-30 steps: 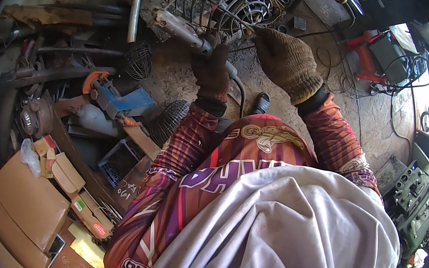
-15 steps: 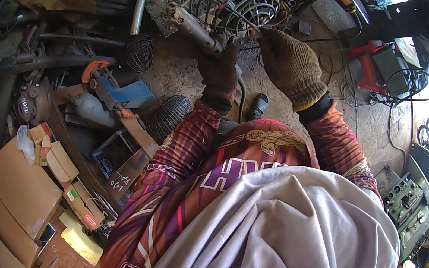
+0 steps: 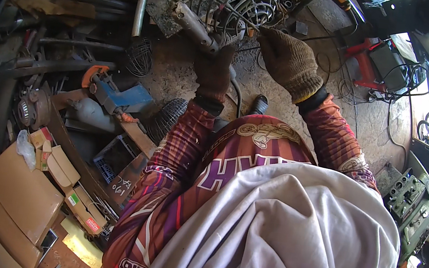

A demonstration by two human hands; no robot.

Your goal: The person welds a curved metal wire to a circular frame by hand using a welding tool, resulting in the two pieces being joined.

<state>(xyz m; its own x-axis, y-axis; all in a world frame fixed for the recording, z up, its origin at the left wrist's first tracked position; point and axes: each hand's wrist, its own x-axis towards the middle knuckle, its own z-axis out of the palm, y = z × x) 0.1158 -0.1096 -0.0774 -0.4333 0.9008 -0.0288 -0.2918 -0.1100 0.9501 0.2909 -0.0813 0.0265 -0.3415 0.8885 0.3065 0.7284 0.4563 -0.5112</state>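
Note:
My left hand [image 3: 214, 71], in a dark brown work glove, is closed at the lower end of a worn metal tube [image 3: 192, 24]. A grey hose [image 3: 236, 85] hangs down beside this hand; what its fingers wrap round is hidden. To the right, my right hand [image 3: 290, 62], in a brown knit glove, pinches a thin metal rod [image 3: 245, 20]. That rod runs up and left across a round metal wire cage [image 3: 252, 2]. The cage rests at the far side, beyond both hands, near a dirty metal plate [image 3: 166, 19].
Metal bars [image 3: 82, 43], a blue metal tool [image 3: 124, 95] and a grey cylinder [image 3: 94, 114] lie left. Cardboard boxes [image 3: 25, 190] stand at lower left. A red-framed machine [image 3: 367, 68] with cables is at right, above a green machine [image 3: 411, 200]. My shoe [image 3: 259, 105] is on the floor.
My left hand has shifted slightly left and down, and its grip on the tube end looks a little different. The right hand keeps its pinch on the rod, nearly still.

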